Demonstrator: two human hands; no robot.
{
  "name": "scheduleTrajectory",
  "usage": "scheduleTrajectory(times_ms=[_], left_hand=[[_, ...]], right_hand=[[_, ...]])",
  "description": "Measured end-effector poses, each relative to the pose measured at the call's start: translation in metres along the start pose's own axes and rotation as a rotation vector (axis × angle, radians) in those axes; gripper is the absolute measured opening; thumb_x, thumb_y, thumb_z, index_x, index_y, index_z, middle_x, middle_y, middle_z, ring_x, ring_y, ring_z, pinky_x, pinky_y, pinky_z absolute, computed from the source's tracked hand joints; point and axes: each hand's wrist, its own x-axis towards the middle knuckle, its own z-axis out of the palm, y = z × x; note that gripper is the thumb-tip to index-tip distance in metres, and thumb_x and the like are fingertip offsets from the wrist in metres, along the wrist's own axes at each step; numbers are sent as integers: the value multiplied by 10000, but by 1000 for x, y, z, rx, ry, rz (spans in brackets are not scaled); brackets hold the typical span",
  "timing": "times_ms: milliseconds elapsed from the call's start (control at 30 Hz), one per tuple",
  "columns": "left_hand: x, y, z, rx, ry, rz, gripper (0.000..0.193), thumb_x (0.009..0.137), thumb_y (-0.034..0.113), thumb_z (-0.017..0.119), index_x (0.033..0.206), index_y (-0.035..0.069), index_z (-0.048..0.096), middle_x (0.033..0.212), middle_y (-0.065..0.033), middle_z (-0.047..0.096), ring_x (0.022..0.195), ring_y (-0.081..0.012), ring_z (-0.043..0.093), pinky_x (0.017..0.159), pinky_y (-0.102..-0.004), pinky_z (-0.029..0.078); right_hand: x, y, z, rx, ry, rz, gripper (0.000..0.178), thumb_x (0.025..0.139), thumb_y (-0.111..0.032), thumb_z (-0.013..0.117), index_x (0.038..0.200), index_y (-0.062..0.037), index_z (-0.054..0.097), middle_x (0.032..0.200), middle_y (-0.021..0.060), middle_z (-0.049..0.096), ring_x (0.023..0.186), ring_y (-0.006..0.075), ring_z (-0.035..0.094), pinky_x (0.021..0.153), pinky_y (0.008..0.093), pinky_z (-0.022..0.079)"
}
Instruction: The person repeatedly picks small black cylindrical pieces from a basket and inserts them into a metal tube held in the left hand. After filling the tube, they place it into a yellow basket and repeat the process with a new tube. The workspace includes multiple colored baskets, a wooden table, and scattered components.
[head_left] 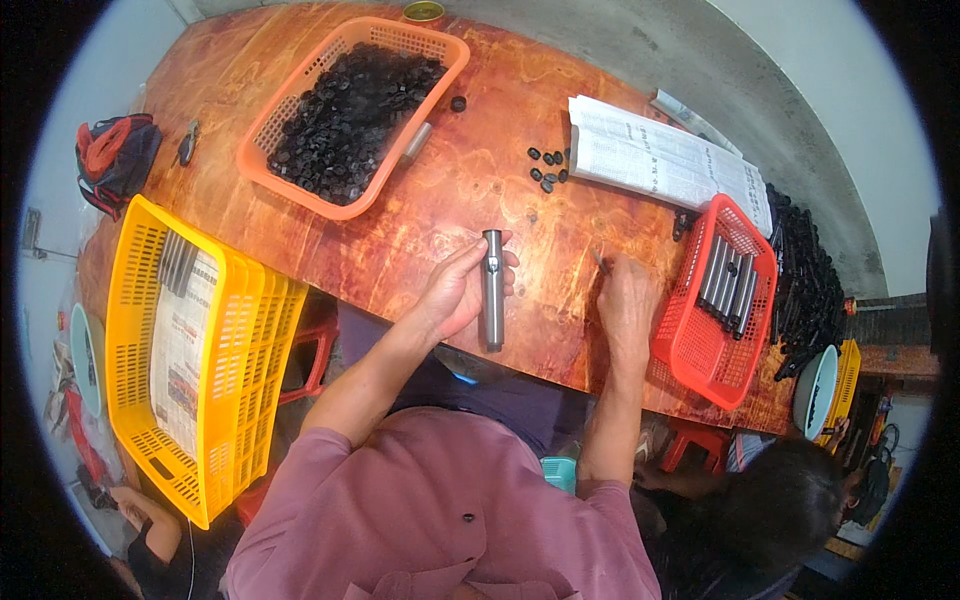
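Observation:
My left hand (455, 290) grips a grey metal tube (492, 290), held upright over the wooden table (420, 220). My right hand (625, 300) rests on the table with its fingers pinched around a thin small tool (599, 261) that pokes out above them. A few small black caps (548, 170) lie loose further back on the table. To the right, a red basket (715, 310) holds several more grey tubes (725, 278).
An orange basket (300, 85) full of small black parts stands at the back left. A yellow crate (190, 350) lined with newspaper sits at my left. Folded newspaper (660, 155) lies at the back right, with black tubes (810, 280) piled beyond. Another person (780, 500) sits lower right.

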Motion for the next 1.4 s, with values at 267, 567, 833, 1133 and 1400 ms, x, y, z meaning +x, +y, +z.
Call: scheduleTrajectory(times_ms=[267,567,833,1133,1400], left_hand=[[-2,-1,0,56,-28,13,444,1097,311,472,1442,31,485,1082,-107,669,906,-214,667,821,-375,571],[-3,-3,2,41,-48,15,408,1102,271,475,1429,29,489,1084,-121,673,942,-240,671,863,-383,553],[-4,-4,6,60,-12,22,410,1106,279,469,1438,39,486,1077,-102,673,924,-225,676,863,-392,562],[-3,-5,4,84,-35,25,407,1112,285,456,1438,43,481,1072,-91,670,932,-235,691,837,-395,566],[-4,-4,9,92,-30,35,425,1103,288,476,1425,11,471,1042,-83,636,944,-219,654,913,-387,546]], right_hand=[[-18,-36,5,1514,-70,404,164,1011,-33,572,1161,10,624,988,120,683,789,186,687,694,311,566],[-29,-79,12,1848,-112,432,142,1075,-88,493,1152,27,530,1073,196,685,896,257,731,803,357,616],[-33,-86,10,1657,-67,315,152,1071,-57,493,1175,33,557,1121,175,691,923,223,730,839,347,616],[-35,-97,2,1486,-50,280,133,1065,-39,508,1105,41,607,977,134,731,908,180,728,828,309,592],[-37,-99,3,1302,36,163,124,1052,-17,517,1105,47,609,1004,137,731,924,201,744,813,316,603]])
